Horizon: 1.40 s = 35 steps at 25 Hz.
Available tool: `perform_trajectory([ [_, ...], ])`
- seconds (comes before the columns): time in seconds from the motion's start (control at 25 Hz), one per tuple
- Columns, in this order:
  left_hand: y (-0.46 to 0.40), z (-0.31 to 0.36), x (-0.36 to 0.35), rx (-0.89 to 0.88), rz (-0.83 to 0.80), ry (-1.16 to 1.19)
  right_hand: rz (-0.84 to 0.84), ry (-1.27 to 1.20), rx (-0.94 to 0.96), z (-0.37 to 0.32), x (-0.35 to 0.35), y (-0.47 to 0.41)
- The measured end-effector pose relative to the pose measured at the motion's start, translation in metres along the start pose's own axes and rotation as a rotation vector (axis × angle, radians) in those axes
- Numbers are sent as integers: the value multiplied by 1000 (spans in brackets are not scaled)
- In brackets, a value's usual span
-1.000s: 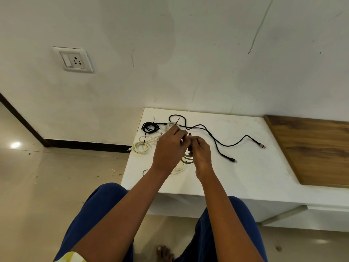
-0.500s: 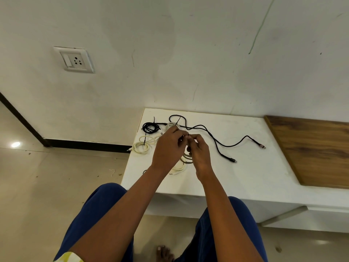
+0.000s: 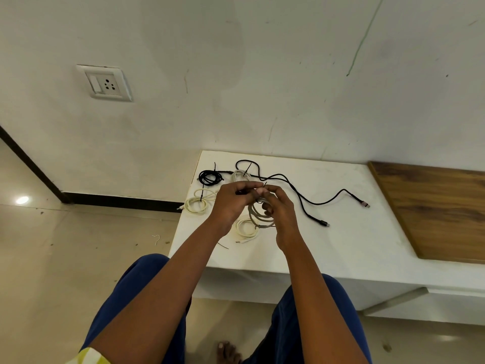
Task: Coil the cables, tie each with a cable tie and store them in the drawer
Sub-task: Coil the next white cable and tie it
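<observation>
A: Where is the cable being tied?

B: Lifted off the white surface (image 3: 341, 232), between both hands. The grey coiled cable (image 3: 258, 214) hangs in loops under the fingers. The left hand (image 3: 231, 203) has a narrow grip, pinching a thin black cable tie (image 3: 242, 192) at the coil's top; the right hand (image 3: 279, 208) is curled around the coil's right side, holding it.

A: And the other cables?

B: All on the surface. A black coil (image 3: 210, 177) lies at about eleven o'clock from the hands, with a tie around it. A cream coil (image 3: 196, 204) sits at nine o'clock near the surface's left edge — it too has a dark tie across it. Another white coil (image 3: 246, 228) lies just below the hands at six o'clock, and part of a pale coil (image 3: 240, 174) shows at twelve. A long black cable (image 3: 301, 195) runs uncoiled from twelve o'clock out toward three.

A: Any container in view — a drawer?

B: I cannot tell; below the surface's front edge at five o'clock only a pale slanted panel (image 3: 393, 300) shows.
</observation>
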State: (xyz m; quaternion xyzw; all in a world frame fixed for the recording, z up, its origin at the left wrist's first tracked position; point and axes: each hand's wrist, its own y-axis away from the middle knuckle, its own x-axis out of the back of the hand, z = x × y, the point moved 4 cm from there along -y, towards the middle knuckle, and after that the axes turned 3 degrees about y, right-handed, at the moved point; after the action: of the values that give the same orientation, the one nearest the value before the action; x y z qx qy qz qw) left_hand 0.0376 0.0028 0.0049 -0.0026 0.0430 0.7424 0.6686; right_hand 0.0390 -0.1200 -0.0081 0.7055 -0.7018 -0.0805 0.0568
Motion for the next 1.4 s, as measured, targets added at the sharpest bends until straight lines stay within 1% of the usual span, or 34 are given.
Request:
perform_trajectory([
  [0.2,0,-1,2,83,-75,136,-23,-15,13,-1,1,1],
  [0.24,0,0,3,92,-69,127,-29,-4,18,0,1,1],
  [0.4,-1,1,7,149,-27,-28,-65,69,40,1,0,0],
  [0.56,-3,0,12,214,-48,8,-110,119,60,0,1,1],
  [0.68,-3,-2,8,253,-90,-28,-134,125,52,-1,0,2],
  [0.8,-3,-3,5,238,-33,4,-136,56,19,-2,-1,2],
  [0.88,-5,-1,5,206,-3,23,-120,73,15,-2,-2,1],
  [1.0,-6,3,4,140,-11,0,-109,133,34,-3,-2,2],
  [1.08,-5,6,6,114,1,17,-107,65,26,-4,-2,3],
  [1.16,-5,5,7,128,13,24,-126,23,39,-5,-3,4],
  [1.28,-5,1,8,183,46,21,-167,43,52,-5,-7,4],
  [1.4,-6,1,6,124,64,21,-152,44,36,-4,-7,3],
])
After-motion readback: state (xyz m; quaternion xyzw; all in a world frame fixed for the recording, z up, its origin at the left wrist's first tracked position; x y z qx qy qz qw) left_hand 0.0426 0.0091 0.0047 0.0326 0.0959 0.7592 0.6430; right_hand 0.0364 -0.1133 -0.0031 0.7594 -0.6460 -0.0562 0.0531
